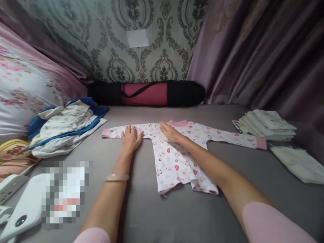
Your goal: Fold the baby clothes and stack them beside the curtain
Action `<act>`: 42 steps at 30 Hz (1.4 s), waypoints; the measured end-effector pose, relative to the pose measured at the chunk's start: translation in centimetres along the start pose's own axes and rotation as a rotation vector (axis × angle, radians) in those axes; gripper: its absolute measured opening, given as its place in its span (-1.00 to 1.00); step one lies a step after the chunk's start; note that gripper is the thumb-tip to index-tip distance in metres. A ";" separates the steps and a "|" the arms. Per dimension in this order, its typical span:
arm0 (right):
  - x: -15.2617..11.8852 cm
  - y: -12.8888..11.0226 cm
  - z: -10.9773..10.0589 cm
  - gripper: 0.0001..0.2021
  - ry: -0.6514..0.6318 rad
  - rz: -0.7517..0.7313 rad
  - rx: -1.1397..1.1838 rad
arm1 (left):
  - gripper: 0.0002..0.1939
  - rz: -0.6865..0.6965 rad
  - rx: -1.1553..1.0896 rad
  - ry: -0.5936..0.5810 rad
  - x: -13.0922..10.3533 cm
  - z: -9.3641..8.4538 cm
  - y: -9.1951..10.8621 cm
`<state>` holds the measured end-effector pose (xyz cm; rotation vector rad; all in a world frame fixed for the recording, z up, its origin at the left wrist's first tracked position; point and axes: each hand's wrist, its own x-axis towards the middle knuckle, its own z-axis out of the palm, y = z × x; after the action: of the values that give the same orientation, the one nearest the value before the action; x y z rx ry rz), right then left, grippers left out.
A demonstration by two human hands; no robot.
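Observation:
A small white long-sleeved shirt [174,162] with pink hearts and flowers lies spread on the grey sheet, its pink collar away from me. Both sleeves stretch out sideways and end in pink cuffs. On the left sleeve rests my left hand [131,138], palm down with the fingers spread. My right hand [170,133] lies flat on the upper chest of the shirt, left of the collar, fingers stretched out. Neither hand grips the cloth. The shirt's bottom hem is wavy, and my right forearm hides part of its right side.
At left lies a loose heap of clothes [68,118] near a white power bank-like device [30,206] and a power strip [11,187]. Folded cloths [268,123] are stacked at right, with a flat pale cloth [300,163] nearer me. A black-and-red long bag [146,93] lies along the wall.

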<state>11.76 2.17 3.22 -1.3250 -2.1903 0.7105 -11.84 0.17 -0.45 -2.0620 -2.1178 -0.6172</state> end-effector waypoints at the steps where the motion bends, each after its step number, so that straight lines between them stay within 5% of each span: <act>1: -1.5 0.1 -0.8 -0.51 0.055 0.002 0.056 | -0.47 0.004 -0.002 0.044 -0.1 0.0 0.1; 5: -9.0 1.3 -4.3 -0.63 0.188 0.054 0.204 | -0.51 0.048 0.013 0.117 -0.4 -0.6 0.5; 9: -17.0 3.1 -7.7 -0.72 0.223 0.206 0.278 | -0.59 -0.007 0.079 0.055 -1.0 -2.1 1.0; 13: -23.5 3.3 -9.6 -0.73 0.164 0.364 0.273 | -0.65 -0.079 -0.052 -0.171 -2.9 -4.5 1.7; 17: -27.5 1.7 -9.5 -0.73 0.077 0.435 0.216 | -0.61 -0.051 -0.402 -0.529 -7.0 -7.4 2.6; 21: -29.4 -0.1 -8.1 -0.73 0.020 0.424 0.164 | -0.49 -0.071 -0.622 -0.714 -11.8 -9.5 3.8; 29: -30.2 -1.9 -6.2 -0.75 0.022 0.271 -0.191 | -0.40 -0.025 -0.672 -0.621 -17.6 -10.8 6.1; 33: -30.1 -1.7 -5.6 -0.79 0.023 0.220 -0.332 | -0.50 0.028 -0.647 -0.519 -18.5 -10.5 7.0; 37: -29.8 -1.7 -5.2 -0.79 0.057 0.196 -0.432 | -0.67 -0.059 -0.659 -0.499 -18.2 -10.8 7.9; 42: -29.2 -2.4 -4.7 -0.79 0.095 0.254 -0.550 | -0.59 -0.194 -0.720 -0.510 -18.0 -11.0 9.1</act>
<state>25.33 -24.24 4.40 -1.8849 -2.2470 0.1131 -3.87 -20.72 4.86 -2.6094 -2.6874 -1.1155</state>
